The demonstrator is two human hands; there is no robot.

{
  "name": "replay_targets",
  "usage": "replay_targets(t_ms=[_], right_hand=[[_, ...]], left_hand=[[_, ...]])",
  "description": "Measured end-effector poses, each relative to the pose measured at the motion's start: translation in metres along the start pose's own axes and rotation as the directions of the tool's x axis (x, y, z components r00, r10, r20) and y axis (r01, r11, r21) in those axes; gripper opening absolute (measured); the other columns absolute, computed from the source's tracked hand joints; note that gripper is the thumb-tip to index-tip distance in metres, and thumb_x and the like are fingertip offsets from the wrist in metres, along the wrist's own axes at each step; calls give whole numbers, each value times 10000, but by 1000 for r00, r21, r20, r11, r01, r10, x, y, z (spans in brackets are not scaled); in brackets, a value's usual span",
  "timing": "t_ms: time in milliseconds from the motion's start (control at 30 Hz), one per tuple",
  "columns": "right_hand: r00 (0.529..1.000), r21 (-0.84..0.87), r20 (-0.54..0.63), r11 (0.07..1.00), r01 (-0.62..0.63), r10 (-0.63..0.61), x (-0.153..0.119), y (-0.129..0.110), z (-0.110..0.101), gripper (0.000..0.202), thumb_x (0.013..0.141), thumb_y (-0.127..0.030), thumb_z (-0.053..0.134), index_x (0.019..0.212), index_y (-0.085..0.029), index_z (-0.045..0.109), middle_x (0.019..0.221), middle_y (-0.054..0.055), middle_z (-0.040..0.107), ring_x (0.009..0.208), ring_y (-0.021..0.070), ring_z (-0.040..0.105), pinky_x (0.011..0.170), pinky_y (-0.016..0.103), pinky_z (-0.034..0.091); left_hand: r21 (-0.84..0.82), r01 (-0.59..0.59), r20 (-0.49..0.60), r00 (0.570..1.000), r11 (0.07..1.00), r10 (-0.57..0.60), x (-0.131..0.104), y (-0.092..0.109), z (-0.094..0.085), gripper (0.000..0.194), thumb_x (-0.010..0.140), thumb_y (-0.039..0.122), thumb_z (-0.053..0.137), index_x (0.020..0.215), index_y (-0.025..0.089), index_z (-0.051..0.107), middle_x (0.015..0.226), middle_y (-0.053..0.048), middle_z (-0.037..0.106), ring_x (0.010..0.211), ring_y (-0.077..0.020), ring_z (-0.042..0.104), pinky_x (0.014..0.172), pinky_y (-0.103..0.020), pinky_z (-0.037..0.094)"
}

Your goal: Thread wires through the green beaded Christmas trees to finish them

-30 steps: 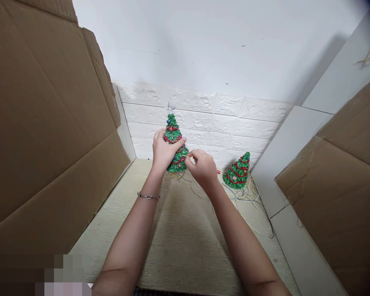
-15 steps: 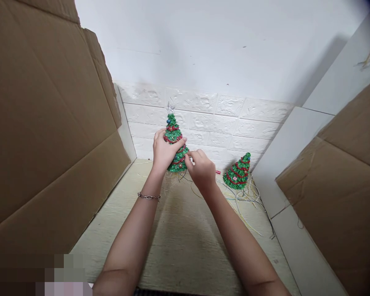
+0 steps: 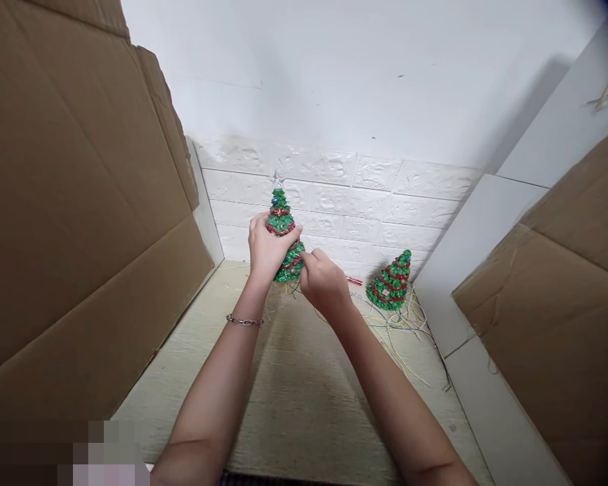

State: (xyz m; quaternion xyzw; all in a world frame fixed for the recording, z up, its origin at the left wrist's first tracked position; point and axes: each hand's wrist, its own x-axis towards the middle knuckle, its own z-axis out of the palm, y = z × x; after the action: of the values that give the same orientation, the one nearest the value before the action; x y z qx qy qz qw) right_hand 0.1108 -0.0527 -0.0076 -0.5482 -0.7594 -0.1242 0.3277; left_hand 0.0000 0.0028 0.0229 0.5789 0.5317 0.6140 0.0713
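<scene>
A small green Christmas tree [image 3: 280, 223] with red garlands and a clear star on top stands upright near the back wall. My left hand [image 3: 267, 248] is wrapped round its middle, thumb across the front. At the tree's lower right side is my right hand [image 3: 324, 277], its fingers closed in a pinch against the branches; whatever they hold, if anything, is too small to make out. Another green tree [image 3: 389, 283], with red garlands and no star, leans slightly at the right.
Tangled yellow and dark wires [image 3: 402, 331] lie around the right tree. A red object [image 3: 355, 281] rests near the wall. Cardboard sheets [image 3: 81, 202] flank the pale tabletop [image 3: 294, 405], with white panels [image 3: 491, 229] at the right.
The held tree and my left hand have shifted slightly left. My right hand has also moved left and turned, and more of the red object shows.
</scene>
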Motion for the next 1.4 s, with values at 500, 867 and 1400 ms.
replay_targets(t_ms=[500, 867, 1400], right_hand=[[997, 493, -51, 870, -19, 50, 3, 13, 10, 494, 784, -120, 354, 1273, -134, 286, 646, -8, 544, 564, 141, 520, 575, 259, 392], [983, 524, 171, 839, -147, 66, 2, 20, -18, 559, 762, -253, 545, 1279, -170, 352, 913, 53, 574, 686, 139, 551, 621, 271, 408], [963, 795, 179, 547, -261, 200, 0, 1, 6, 87, 817, -233, 426, 899, -203, 426, 696, -36, 577, 550, 100, 537, 594, 247, 425]], left_hand=[[-100, -41, 91, 995, 994, 50, -7, 3, 6, 412, 549, 318, 749, 890, 190, 556, 1133, -113, 518, 1164, -298, 452, 1019, -429, 345], [-555, 182, 37, 980, 812, -194, 5, -24, 12, 301, 613, 424, 701, 726, 180, 565, 771, -38, 602, 709, -160, 576, 672, -301, 483], [-814, 266, 75, 930, 517, -360, 6, -16, 8, 276, 610, 367, 718, 685, 197, 514, 675, 17, 551, 589, -110, 545, 596, -260, 475]])
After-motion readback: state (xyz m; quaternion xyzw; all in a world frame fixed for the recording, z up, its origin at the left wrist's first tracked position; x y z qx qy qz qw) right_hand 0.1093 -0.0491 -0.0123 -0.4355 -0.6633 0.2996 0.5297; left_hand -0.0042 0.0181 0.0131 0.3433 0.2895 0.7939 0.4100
